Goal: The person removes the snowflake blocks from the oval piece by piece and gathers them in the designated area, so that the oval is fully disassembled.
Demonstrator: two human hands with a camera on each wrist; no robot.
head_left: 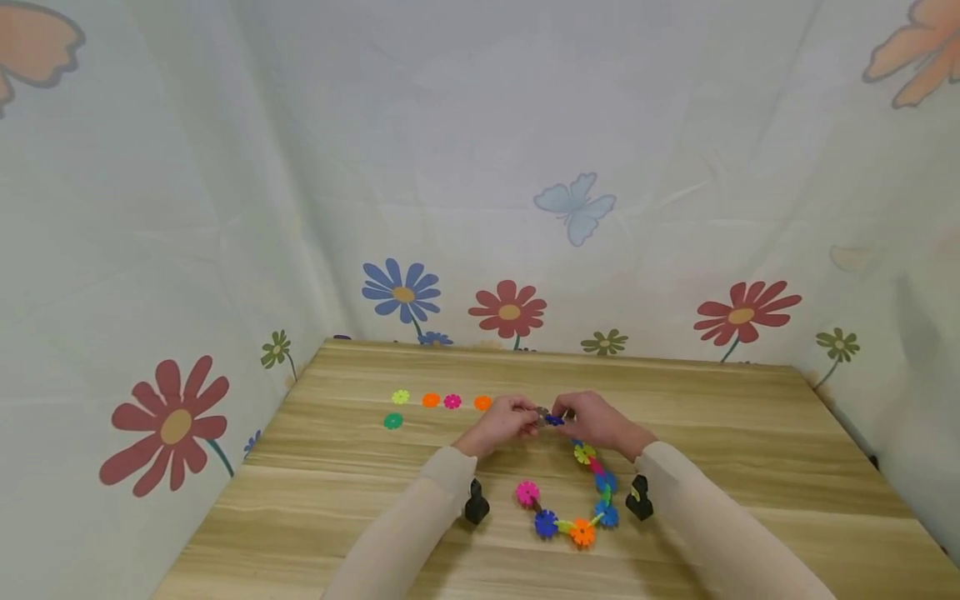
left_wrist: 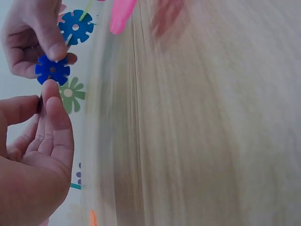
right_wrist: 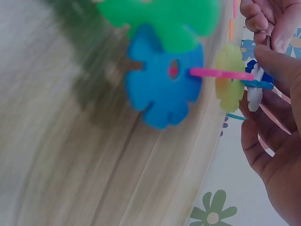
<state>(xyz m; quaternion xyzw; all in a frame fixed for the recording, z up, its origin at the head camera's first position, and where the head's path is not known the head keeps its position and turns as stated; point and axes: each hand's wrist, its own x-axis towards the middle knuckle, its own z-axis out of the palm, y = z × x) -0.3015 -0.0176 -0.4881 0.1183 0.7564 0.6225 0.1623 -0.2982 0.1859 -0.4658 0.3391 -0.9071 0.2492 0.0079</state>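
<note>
Left side of table: loose plastic discs, a green disc nearest the person, then yellow disc, orange disc, pink disc and second orange disc in a rough row.

Left hand: thumb and fingers pinch a dark disc, seen edge-on at the blue disc; whether slots have engaged cannot be told.

Right hand: pinches the blue disc at the chain's raised end; whether the white disc beside it is gripped too is unclear. Chain curves below the hands, its pink end lying on the table.

Judgement: hold discs crosswise, line slot to slot, push straight; brace the blue disc near its rim so neighbouring joints don't twist.
</note>
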